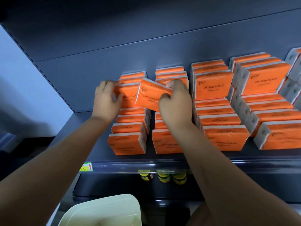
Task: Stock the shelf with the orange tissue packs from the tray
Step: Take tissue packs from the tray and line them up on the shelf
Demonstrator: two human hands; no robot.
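Both hands are up at the shelf [130, 158]. R hand [175, 101] is clamped on a tilted orange tissue pack [149, 93], fingers over its top edge, approx above the gap btwn 1st & 2nd columns. L hand [105, 98] grips the left-column pack [128, 97], on top of its stack. Packs look light, soft & squashy w/ slick film wrap, so prob best pinched across the narrow white sides. Tray [101, 207] sits low; can't tell what's left in it.

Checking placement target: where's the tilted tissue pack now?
Head view, centre: the right hand grips the tilted tissue pack over the second column from the left on the shelf, beside the other pack in the left hand.
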